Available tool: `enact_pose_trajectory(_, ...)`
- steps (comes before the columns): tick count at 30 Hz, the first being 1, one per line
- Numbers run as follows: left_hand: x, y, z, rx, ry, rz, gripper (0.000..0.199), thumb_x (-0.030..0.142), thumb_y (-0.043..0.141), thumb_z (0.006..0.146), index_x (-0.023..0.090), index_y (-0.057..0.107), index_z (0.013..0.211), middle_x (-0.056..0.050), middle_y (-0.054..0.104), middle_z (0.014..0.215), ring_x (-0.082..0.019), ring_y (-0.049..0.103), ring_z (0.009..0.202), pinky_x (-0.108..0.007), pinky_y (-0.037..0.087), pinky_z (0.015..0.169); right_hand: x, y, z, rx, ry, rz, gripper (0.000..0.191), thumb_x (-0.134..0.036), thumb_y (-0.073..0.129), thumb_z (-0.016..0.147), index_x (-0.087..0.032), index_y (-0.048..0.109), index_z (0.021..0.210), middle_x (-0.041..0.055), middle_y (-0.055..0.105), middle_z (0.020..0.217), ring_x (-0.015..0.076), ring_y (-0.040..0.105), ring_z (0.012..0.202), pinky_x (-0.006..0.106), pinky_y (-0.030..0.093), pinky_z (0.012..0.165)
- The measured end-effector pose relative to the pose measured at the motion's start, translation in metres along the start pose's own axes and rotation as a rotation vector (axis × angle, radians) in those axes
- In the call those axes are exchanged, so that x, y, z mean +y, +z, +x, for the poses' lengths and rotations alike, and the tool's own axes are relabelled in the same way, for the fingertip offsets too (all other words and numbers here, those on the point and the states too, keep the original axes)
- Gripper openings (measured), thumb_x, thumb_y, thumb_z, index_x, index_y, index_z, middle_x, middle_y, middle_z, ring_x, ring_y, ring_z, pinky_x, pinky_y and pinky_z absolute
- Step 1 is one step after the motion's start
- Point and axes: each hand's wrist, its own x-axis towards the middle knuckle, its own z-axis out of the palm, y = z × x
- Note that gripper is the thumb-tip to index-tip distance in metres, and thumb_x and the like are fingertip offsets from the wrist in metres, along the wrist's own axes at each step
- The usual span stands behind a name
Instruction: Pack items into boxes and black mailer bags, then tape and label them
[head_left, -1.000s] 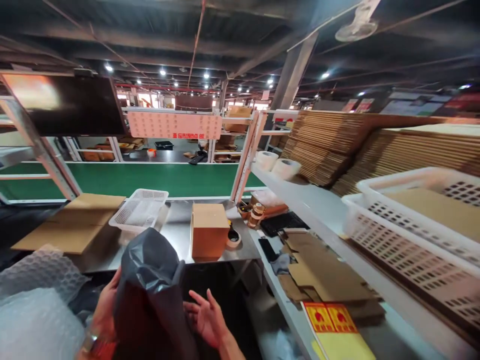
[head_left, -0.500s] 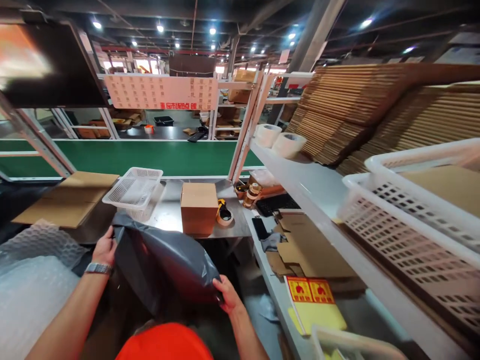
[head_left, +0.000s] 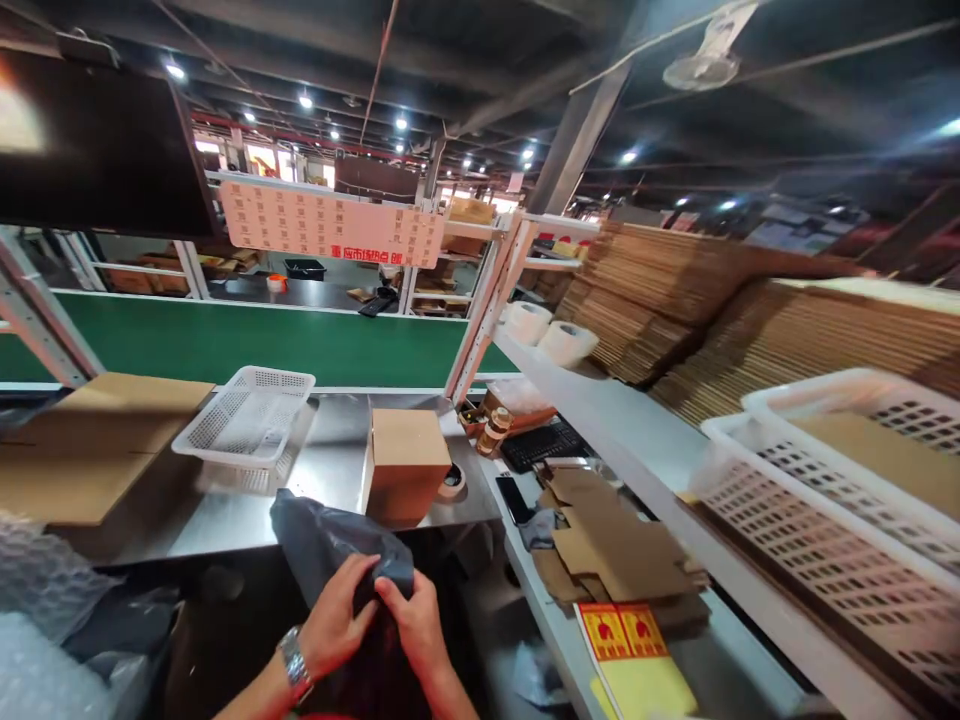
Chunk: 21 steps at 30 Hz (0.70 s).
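Observation:
A dark grey plastic bag (head_left: 311,535) hangs in front of the steel table, bunched between my hands. My left hand (head_left: 335,618), with a metal watch at the wrist, has its fingers closed on the bag's upper edge. Close beside it, my right hand (head_left: 416,620) pinches the same edge, thumb on top. Just beyond the hands stands a closed cardboard box (head_left: 409,455), with a tape roll (head_left: 452,482) at its right side. A white plastic basket (head_left: 251,415) rests on the table further left.
Flattened cardboard (head_left: 97,430) and bubble wrap (head_left: 45,580) are at the left. On the right, a shelf (head_left: 622,400) carries tape rolls, stacked cardboard and white baskets (head_left: 810,520). Below it lie a phone (head_left: 514,500), a keyboard (head_left: 544,445) and yellow-red printed sheets (head_left: 622,632).
My hands have come together from far apart, and the bag between them has gone from spread wide to bunched. The camera view has shifted.

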Motion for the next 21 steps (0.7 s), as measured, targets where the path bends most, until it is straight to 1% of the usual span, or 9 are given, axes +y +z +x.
enact_pose_trajectory(3,-0.021,-0.033,0.016,0.039,0.061,0.029,0.034,0.017,0.058,0.09,0.023,0.083,0.114,-0.012,0.085,0.109,-0.027,0.083,0.103,-0.043,0.069,0.097,-0.008,0.016,0.005,-0.041,-0.026,-0.125,0.058,-0.067,0.096,0.072,-0.018,0.08,0.1,0.0066,0.086,0.094,0.0241,0.074,0.085,0.033,0.057,0.079)
enact_pose_trajectory(5,-0.033,-0.06,0.026,0.089,0.086,0.078,0.031,0.014,0.055,0.089,0.023,0.082,0.101,-0.009,0.083,0.098,-0.025,0.083,0.093,-0.038,0.069,0.088,-0.016,0.023,0.007,-0.058,-0.007,-0.293,0.061,-0.057,0.099,0.069,-0.02,0.077,0.112,0.0034,0.084,0.09,0.0246,0.075,0.084,0.032,0.056,0.076)
enact_pose_trajectory(7,-0.038,-0.081,0.035,0.149,0.112,0.121,0.032,0.012,0.053,0.09,0.023,0.081,0.1,-0.008,0.082,0.096,-0.025,0.083,0.091,-0.036,0.069,0.085,-0.025,0.034,0.01,-0.024,-0.004,-0.598,0.086,-0.044,0.1,0.067,-0.021,0.069,0.143,0.0044,0.085,0.094,0.0292,0.078,0.086,0.038,0.06,0.082)
enact_pose_trajectory(9,-0.037,-0.096,0.041,0.168,0.171,0.145,0.035,0.01,0.052,0.09,0.024,0.082,0.104,-0.009,0.083,0.1,-0.025,0.084,0.094,-0.034,0.07,0.087,-0.035,0.048,0.013,0.027,-0.059,-0.928,0.117,-0.037,0.099,0.066,-0.021,0.048,0.17,0.0126,0.086,0.115,0.0384,0.081,0.104,0.05,0.063,0.097)
enact_pose_trajectory(11,-0.031,-0.104,0.046,0.14,0.258,0.159,0.041,0.008,0.052,0.091,0.025,0.082,0.112,-0.009,0.084,0.106,-0.024,0.085,0.099,-0.033,0.07,0.092,-0.042,0.064,0.018,0.038,-0.138,-1.156,0.123,-0.032,0.094,0.069,-0.022,0.037,0.178,0.0208,0.079,0.142,0.0456,0.077,0.126,0.058,0.061,0.109)
enact_pose_trajectory(14,-0.026,-0.109,0.048,0.113,0.363,0.208,0.049,0.006,0.053,0.09,0.026,0.08,0.126,-0.011,0.085,0.116,-0.024,0.085,0.105,-0.032,0.07,0.096,-0.045,0.081,0.033,-0.001,-0.194,-1.304,0.107,-0.015,0.074,0.076,-0.02,0.041,0.177,0.0221,0.073,0.156,0.0437,0.075,0.135,0.057,0.063,0.113)
enact_pose_trajectory(16,-0.035,-0.111,0.047,0.151,0.401,0.297,0.062,0.003,0.053,0.086,0.026,0.076,0.138,-0.012,0.083,0.127,-0.025,0.084,0.112,-0.033,0.07,0.1,-0.047,0.082,0.046,-0.008,-0.223,-1.316,0.102,-0.005,0.062,0.072,-0.019,0.05,0.173,0.0194,0.071,0.16,0.0389,0.076,0.136,0.052,0.063,0.117)
enact_pose_trajectory(19,-0.074,-0.122,0.045,0.258,0.351,0.52,0.083,-0.004,0.049,0.081,0.029,0.066,0.156,-0.011,0.08,0.141,-0.029,0.079,0.126,-0.041,0.067,0.108,-0.058,0.066,0.07,0.031,-0.279,-1.247,0.102,0.0,0.051,0.064,-0.019,0.063,0.163,0.0133,0.076,0.155,0.0317,0.077,0.136,0.047,0.062,0.121)
enact_pose_trajectory(21,-0.111,-0.137,0.043,0.317,0.251,0.629,0.083,-0.005,0.046,0.083,0.029,0.065,0.157,-0.012,0.078,0.144,-0.032,0.077,0.13,-0.047,0.065,0.108,-0.072,0.048,0.086,0.104,-0.345,-1.17,0.104,0.001,0.048,0.06,-0.021,0.066,0.161,0.0107,0.081,0.148,0.0293,0.078,0.135,0.046,0.063,0.12)
